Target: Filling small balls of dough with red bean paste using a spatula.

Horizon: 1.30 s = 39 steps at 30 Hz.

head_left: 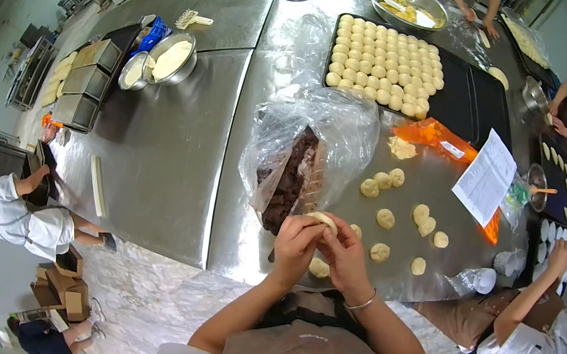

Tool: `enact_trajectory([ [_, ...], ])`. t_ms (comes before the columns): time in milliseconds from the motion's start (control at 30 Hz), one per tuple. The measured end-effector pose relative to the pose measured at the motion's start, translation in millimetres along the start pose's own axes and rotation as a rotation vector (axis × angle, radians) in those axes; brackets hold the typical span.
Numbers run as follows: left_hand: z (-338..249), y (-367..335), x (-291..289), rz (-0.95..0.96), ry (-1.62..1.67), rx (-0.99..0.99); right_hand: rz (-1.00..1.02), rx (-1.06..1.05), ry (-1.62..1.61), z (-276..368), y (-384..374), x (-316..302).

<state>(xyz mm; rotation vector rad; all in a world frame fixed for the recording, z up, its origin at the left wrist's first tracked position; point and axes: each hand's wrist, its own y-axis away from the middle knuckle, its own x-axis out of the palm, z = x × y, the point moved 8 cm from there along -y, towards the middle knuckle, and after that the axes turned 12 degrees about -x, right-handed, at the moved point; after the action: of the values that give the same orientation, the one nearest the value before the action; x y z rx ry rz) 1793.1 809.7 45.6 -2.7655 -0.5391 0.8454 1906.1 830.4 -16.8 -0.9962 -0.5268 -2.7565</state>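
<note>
Above the near edge of the steel table, my left hand [300,243] and my right hand [344,255] meet, fingers pressed round a pale piece of dough [323,220]. Just beyond them lies a clear plastic bag [351,125], its mouth open on a dark brown filling [293,178]. Several small dough balls [380,252] are scattered to the right of my hands; one dough ball [319,268] sits close by my wrists. Farther off, a black tray [471,95] carries rows of smooth round dough balls [383,63]. My fingers partly cover the dough.
Right of the bag are an orange piping bag [438,137] and a printed sheet [486,178]. Metal bowls [180,61] and loaf tins [83,82] stand left. A large bowl [407,5] is at the back. Co-workers stand around; one person's arm [532,294] reaches in at right.
</note>
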Motion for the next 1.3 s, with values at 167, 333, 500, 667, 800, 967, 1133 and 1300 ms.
enact_trajectory([
  [167, 1.7, -5.4, -24.0, -0.018, 0.081, -0.275, -0.042, -0.011, -0.052, 21.4, -5.5, -7.9],
  [333, 12.3, 0.5, 14.7, 0.376, 0.301, -0.376, -0.023, 0.092, -0.041, 17.1, 1.3, -8.7],
  [500, -18.8, -0.8, 16.7, 0.327, 0.203, -0.081, -0.057, 0.101, -0.05, 5.6, 4.1, -23.2],
  [667, -33.1, 0.2, 21.3, 0.353, 0.066, 0.102, -0.055, 0.151, 0.051, 9.4, 8.1, -20.6],
  [800, -25.5, 1.1, 26.1, 0.312, -0.027, 0.187, -0.008, 0.218, 0.055, 3.3, 9.5, -21.6],
  [967, -14.9, 2.1, 22.8, 0.274, 0.127, 0.103, 0.021, 0.219, -0.048, 2.1, 16.1, -13.4],
  [1133, -1.9, -4.0, 29.6, 0.353, 0.346, -0.185, 0.065, -0.053, 0.227, 7.7, 16.5, -12.2],
  [1300, 5.2, -11.4, 6.0, 0.283, 0.841, -0.406, 0.032, -0.071, 0.091, 35.2, 17.8, 1.0],
])
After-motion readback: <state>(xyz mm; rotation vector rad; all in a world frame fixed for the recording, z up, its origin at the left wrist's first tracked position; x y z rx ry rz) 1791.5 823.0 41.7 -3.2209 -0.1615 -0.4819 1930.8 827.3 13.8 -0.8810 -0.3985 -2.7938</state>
